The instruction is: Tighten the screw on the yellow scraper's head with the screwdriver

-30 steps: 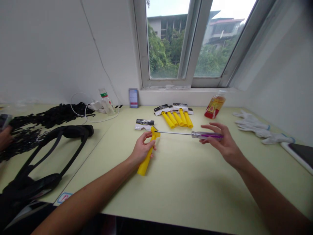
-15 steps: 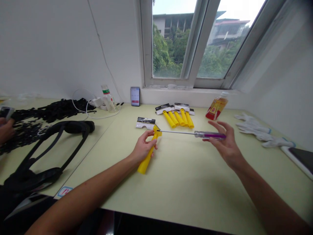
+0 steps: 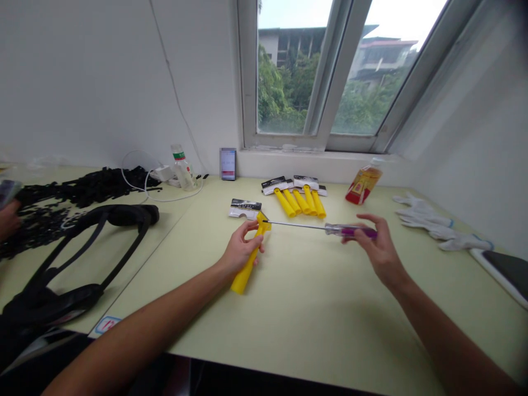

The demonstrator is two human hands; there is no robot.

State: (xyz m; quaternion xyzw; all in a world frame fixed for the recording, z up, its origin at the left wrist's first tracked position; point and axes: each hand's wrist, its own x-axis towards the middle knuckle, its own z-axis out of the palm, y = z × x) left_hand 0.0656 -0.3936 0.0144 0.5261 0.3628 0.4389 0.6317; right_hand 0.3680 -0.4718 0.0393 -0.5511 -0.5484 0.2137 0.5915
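Note:
My left hand (image 3: 238, 250) is closed around the handle of what looks like a yellow scraper (image 3: 244, 278), held tilted over the table. In my right hand (image 3: 383, 250) is a long screwdriver (image 3: 297, 225) with a clear and purple handle; thumb and fingers grip the handle's rear end. The screwdriver lies nearly level, its tip at the head of the yellow scraper. Whether the tip sits in a screw is too small to tell. Just behind the scraper's head is a black-and-white card (image 3: 245, 208).
Several yellow scrapers (image 3: 303, 202) with black-and-white card sleeves lie at the back. A red-and-yellow bottle (image 3: 363, 184), white gloves (image 3: 429, 220) and a phone (image 3: 228, 164) are around them. At left are a black headset frame (image 3: 144, 217), black strips (image 3: 91, 184) and another person's hand (image 3: 9, 220).
My right hand's fingers have curled more closely around the screwdriver handle. The handle end sits slightly lower and further left. My left hand keeps its hold on the yellow scraper.

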